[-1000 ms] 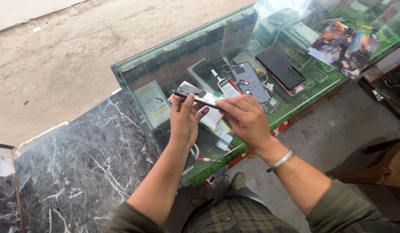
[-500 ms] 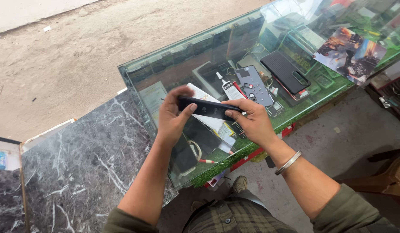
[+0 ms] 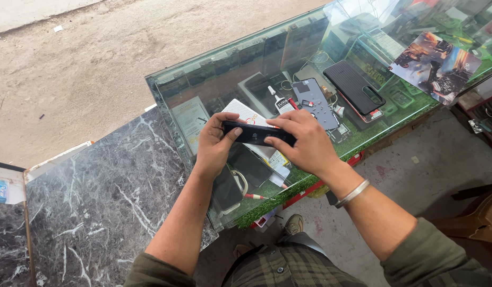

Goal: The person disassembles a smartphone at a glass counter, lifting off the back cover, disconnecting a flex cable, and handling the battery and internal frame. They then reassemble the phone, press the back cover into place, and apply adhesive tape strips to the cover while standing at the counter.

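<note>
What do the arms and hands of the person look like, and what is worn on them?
Both forearms are bare, with olive-green sleeves pushed up near the elbows. The right hand has a plain silver bangle around the wrist. The left hand wears nothing visible: no ring, watch or glove. No markings are seen on either arm.

Left hand (image 3: 215, 146): grips the left end of a black phone (image 3: 256, 133), thumb on top.
Right hand (image 3: 305, 143): covers the phone's right end.
Surface: glass counter (image 3: 214, 79).
Nearby: glue tube (image 3: 280, 103), grey phone back (image 3: 314, 102), ribbed black case (image 3: 353, 85).
Left: marble slab (image 3: 97, 196).
</note>
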A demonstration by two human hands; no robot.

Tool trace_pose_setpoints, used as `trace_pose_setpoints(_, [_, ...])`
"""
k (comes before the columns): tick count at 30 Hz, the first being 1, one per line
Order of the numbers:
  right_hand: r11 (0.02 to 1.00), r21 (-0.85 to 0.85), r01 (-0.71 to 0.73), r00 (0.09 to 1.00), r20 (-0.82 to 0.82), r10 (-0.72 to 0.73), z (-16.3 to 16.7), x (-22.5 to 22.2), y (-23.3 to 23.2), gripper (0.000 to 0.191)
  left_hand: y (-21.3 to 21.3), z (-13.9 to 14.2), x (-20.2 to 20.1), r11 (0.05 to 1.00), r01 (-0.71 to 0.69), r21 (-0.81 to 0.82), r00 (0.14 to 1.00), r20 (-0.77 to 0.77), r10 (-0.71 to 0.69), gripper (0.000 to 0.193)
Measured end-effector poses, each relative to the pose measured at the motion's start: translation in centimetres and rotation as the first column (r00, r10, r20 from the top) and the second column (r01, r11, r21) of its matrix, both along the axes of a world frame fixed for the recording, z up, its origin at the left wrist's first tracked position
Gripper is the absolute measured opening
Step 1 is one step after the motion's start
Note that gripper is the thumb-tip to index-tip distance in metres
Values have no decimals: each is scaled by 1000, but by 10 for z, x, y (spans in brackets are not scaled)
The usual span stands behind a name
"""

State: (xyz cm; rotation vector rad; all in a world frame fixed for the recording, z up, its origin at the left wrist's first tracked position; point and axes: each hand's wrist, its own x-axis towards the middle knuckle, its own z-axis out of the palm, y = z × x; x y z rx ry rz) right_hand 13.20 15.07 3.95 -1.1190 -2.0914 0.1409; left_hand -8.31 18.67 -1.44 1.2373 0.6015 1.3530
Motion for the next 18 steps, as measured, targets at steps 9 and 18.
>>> trace_pose_setpoints(9, [972,-156,-175,976,99,191,37,-45,31,24,-1,1,-2,999,49,19,997,66,-50,44])
trace_pose_setpoints(18, [967,-171,-191,977,67,204,43,-60,35,21,-2,7,-1,997,-77,-22,993,-92,74,46])
